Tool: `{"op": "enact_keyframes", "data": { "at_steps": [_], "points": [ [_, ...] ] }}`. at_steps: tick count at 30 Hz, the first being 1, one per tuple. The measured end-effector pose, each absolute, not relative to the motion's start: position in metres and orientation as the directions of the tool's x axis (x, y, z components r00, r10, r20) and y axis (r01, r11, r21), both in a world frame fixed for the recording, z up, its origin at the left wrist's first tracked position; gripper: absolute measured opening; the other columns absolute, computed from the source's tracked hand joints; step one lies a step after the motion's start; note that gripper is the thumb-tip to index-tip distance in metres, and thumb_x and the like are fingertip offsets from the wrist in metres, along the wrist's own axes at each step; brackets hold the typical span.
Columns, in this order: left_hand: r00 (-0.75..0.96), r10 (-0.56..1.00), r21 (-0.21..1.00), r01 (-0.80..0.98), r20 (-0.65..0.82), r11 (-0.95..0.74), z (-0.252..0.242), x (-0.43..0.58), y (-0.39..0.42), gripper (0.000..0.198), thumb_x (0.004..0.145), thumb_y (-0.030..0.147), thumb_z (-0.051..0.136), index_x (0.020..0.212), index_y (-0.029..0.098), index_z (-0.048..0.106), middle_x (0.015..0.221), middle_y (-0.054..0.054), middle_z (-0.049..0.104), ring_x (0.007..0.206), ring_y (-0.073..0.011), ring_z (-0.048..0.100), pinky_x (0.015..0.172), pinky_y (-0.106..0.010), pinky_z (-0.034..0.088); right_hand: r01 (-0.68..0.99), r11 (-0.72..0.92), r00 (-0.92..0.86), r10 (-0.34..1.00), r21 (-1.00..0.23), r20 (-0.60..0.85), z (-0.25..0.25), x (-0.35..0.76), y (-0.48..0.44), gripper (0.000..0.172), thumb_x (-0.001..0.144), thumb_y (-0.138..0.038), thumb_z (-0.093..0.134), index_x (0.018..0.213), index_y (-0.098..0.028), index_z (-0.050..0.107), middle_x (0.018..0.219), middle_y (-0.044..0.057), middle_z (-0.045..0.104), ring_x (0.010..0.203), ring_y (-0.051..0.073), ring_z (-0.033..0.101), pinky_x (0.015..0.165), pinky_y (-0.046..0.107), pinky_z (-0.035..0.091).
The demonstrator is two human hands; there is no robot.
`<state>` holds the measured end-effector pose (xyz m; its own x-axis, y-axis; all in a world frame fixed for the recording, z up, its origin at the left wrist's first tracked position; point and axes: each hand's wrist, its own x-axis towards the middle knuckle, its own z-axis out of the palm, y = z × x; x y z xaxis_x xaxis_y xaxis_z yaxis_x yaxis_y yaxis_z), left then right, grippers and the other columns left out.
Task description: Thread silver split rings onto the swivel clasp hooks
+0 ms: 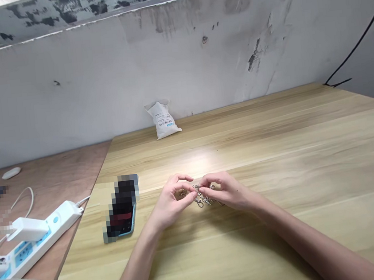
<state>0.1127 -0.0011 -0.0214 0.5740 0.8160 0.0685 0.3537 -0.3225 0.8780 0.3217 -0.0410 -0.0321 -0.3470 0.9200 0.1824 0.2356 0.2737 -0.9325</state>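
Observation:
Several small silvery metal clasps lie in a loose pile on the wooden table, partly hidden by my hands. Above the pile, my right hand pinches one metal clasp between thumb and fingers. My left hand comes in from the other side, its thumb and index fingertip pressed together near the left end of that clasp. Whether the left fingertips hold part of it is too small to make out.
A phone, partly pixelated, lies left of my hands on the table. A white packet leans against the wall. Farther left are a white power strip, plugs and cables on a brown surface.

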Motion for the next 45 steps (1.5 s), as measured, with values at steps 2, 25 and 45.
{"op": "enact_keyframes", "data": {
  "at_steps": [2,25,45],
  "points": [
    [0.584,0.805,0.832,0.392,0.103,-0.392,-0.020,0.112,-0.002,0.015,0.088,0.032,0.063,0.077,0.022,0.069,0.121,-0.007,0.060,0.124,-0.0247,0.051,0.110,-0.046,0.037,0.286,0.331,-0.340,0.912,-0.899,0.228,-0.032,0.322,-0.040,0.023,0.095,-0.032,0.054,0.085,-0.018,0.068,0.075,0.002,0.066,0.067,0.013,0.058,0.062,0.024,0.046],
    [0.542,0.743,0.429,0.606,0.392,-0.670,-0.027,0.113,-0.003,0.015,0.093,0.021,0.053,0.084,0.020,0.065,0.150,-0.006,0.043,0.149,-0.0259,0.018,0.119,-0.062,0.011,0.810,0.552,-0.346,0.722,-0.197,0.600,-0.047,0.319,-0.031,0.013,0.091,-0.027,0.062,0.085,-0.027,0.074,0.150,0.005,0.041,0.147,0.037,0.011,0.112,0.064,0.020],
    [0.673,0.696,0.386,0.591,0.248,-0.709,-0.026,0.114,-0.009,0.014,0.089,0.016,0.051,0.083,0.020,0.062,0.146,-0.006,0.048,0.145,-0.0286,0.027,0.118,-0.065,0.014,0.762,0.647,-0.506,0.554,0.040,0.661,-0.036,0.324,-0.038,0.018,0.092,-0.015,0.057,0.099,-0.029,0.068,0.108,0.003,0.067,0.131,0.023,0.046,0.117,0.055,0.022]
  ]
}}
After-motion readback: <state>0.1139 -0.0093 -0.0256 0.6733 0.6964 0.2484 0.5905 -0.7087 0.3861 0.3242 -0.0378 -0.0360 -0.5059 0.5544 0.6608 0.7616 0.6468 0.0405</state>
